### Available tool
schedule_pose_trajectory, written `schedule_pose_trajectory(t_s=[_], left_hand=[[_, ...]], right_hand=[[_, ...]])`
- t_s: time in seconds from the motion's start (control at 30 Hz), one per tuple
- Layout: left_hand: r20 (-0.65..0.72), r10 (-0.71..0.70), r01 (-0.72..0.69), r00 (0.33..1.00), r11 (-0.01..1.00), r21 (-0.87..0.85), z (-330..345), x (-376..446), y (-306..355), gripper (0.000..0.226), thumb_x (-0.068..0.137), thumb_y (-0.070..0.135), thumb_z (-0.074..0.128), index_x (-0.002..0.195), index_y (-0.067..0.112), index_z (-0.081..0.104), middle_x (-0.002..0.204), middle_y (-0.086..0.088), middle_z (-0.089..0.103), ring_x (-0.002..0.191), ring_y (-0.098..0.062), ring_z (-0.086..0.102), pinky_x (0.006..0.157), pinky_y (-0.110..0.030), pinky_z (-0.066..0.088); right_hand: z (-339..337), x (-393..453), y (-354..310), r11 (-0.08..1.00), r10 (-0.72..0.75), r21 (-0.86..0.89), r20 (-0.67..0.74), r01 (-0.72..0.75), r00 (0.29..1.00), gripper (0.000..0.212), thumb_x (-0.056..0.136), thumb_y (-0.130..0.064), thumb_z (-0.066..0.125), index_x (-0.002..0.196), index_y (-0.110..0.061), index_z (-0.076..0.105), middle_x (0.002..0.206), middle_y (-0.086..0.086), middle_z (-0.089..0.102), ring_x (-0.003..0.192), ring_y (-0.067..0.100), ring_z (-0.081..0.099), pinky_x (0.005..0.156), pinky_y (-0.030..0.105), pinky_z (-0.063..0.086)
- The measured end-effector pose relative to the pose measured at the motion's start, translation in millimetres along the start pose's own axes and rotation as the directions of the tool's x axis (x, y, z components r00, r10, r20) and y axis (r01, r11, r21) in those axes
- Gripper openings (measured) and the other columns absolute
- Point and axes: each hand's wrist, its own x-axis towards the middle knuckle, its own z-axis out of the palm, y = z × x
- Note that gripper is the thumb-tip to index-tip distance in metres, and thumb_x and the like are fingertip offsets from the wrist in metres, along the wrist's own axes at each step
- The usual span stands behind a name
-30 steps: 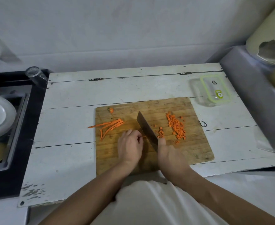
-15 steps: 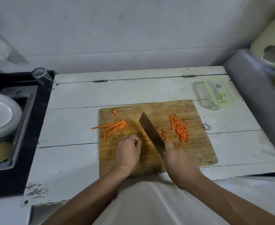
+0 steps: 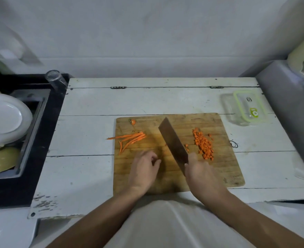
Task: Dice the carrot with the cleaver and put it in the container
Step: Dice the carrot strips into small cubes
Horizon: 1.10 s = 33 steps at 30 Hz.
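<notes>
On the wooden cutting board [image 3: 226,174], the right hand [image 3: 201,173] gripped the cleaver [image 3: 173,143], blade angled away. The left hand [image 3: 144,169] rested beside it, fingers curled; anything beneath them was hidden. Carrot strips [image 3: 129,138] lay left of the blade, diced carrot [image 3: 204,146] right. The lidded container [image 3: 247,106] stood beyond the board's far right corner.

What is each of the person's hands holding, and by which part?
The right hand grips the dark rectangular steel cleaver by its handle, hidden inside the fist. The left hand rests curled on the wooden cutting board; whether it pinches anything cannot be told.
</notes>
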Motion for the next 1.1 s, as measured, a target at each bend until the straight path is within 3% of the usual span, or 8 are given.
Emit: schedule_pose_trajectory(t_s=[0.17, 0.33, 0.53, 0.63, 0.73, 0.9, 0.97, 1.1], left_hand=[[-0.053, 0.034, -0.029, 0.998, 0.995, 0.091, 6.9, 0.5, 3.6, 0.009, 0.098, 0.025, 0.065, 0.095, 0.026, 0.073, 0.096, 0.012, 0.058, 0.098, -0.01, 0.054, 0.085, -0.023, 0.044], [-0.054, 0.027, -0.021, 0.998, 0.995, 0.1, 6.9, 0.4, 4.5, 0.009, 0.096, 0.023, 0.065, 0.091, 0.024, 0.072, 0.092, 0.008, 0.061, 0.095, -0.013, 0.057, 0.085, -0.028, 0.05], [-0.046, -0.033, 0.034, 0.998, 0.999, 0.027, 3.4, 5.4, 2.3, 0.006, 0.097, 0.022, 0.067, 0.095, 0.024, 0.072, 0.095, 0.011, 0.061, 0.093, -0.008, 0.059, 0.084, -0.025, 0.054], [-0.034, -0.052, 0.053, 0.998, 0.999, 0.008, 3.1, 6.4, 5.4, 0.006, 0.097, 0.023, 0.067, 0.094, 0.026, 0.07, 0.094, 0.012, 0.063, 0.091, -0.006, 0.06, 0.083, -0.023, 0.054], [-0.042, -0.077, 0.078, 0.996, 0.996, 0.031, 5.5, 9.2, 6.8, 0.011, 0.096, 0.021, 0.067, 0.087, 0.027, 0.068, 0.091, 0.011, 0.063, 0.088, -0.008, 0.06, 0.08, -0.026, 0.055], [-0.033, -0.079, 0.08, 0.996, 0.996, 0.033, 4.7, 8.9, 9.1, 0.016, 0.096, 0.019, 0.066, 0.082, 0.026, 0.068, 0.085, 0.01, 0.065, 0.084, -0.009, 0.063, 0.077, -0.03, 0.058], [-0.019, -0.088, 0.088, 0.996, 0.996, 0.013, 3.3, 8.8, 8.5, 0.015, 0.096, 0.018, 0.066, 0.083, 0.025, 0.069, 0.085, 0.01, 0.065, 0.083, -0.007, 0.062, 0.078, -0.031, 0.059], [-0.026, -0.1, 0.1, 0.995, 0.995, -0.001, 3.1, 9.8, 7.2, 0.007, 0.097, 0.02, 0.067, 0.093, 0.023, 0.071, 0.093, 0.008, 0.066, 0.09, -0.009, 0.063, 0.082, -0.031, 0.058]], right_hand=[[18.2, 4.6, -17.0, 0.992, 0.009, -0.129, 0.086, 0.003, 0.996, 0.017, 0.1, -0.007, 0.037, 0.109, -0.021, 0.037, 0.092, 0.007, 0.067, 0.082, 0.03, 0.067, 0.07, 0.043, 0.055], [16.0, 29.7, -19.4, 0.999, 0.051, 0.007, 0.055, -0.052, 0.997, 0.007, 0.105, -0.016, 0.036, 0.1, -0.021, 0.034, 0.091, 0.011, 0.064, 0.09, 0.037, 0.064, 0.066, 0.039, 0.041], [-2.0, -7.4, 9.4, 0.999, 0.006, -0.033, 0.044, -0.004, 0.999, 0.011, 0.106, -0.026, 0.038, 0.098, -0.025, 0.031, 0.069, -0.005, 0.049, 0.059, 0.02, 0.048, 0.052, 0.035, 0.033], [5.6, -16.4, 8.3, 0.985, -0.002, -0.171, 0.096, 0.018, 0.995, 0.014, 0.102, -0.017, 0.045, 0.101, -0.024, 0.034, 0.079, 0.0, 0.061, 0.067, 0.024, 0.059, 0.057, 0.035, 0.04], [22.4, -7.2, -2.3, 0.987, -0.007, -0.161, 0.124, 0.027, 0.992, 0.016, 0.099, -0.007, 0.041, 0.107, -0.02, 0.037, 0.085, 0.005, 0.066, 0.077, 0.029, 0.067, 0.061, 0.039, 0.049], [15.9, 4.0, 0.3, 0.999, -0.031, -0.021, 0.072, 0.032, 0.997, 0.003, 0.105, -0.02, 0.039, 0.103, -0.021, 0.037, 0.075, -0.001, 0.051, 0.072, 0.03, 0.06, 0.059, 0.039, 0.042], [7.0, -8.2, 10.8, 0.999, -0.015, -0.03, 0.059, 0.017, 0.998, 0.005, 0.106, -0.026, 0.038, 0.106, -0.021, 0.037, 0.076, 0.0, 0.055, 0.068, 0.027, 0.056, 0.058, 0.039, 0.043], [-2.6, -27.6, 20.4, 0.994, -0.037, -0.103, 0.063, 0.043, 0.997, 0.006, 0.105, -0.029, 0.039, 0.108, -0.024, 0.037, 0.084, 0.002, 0.066, 0.074, 0.028, 0.064, 0.063, 0.041, 0.048]])
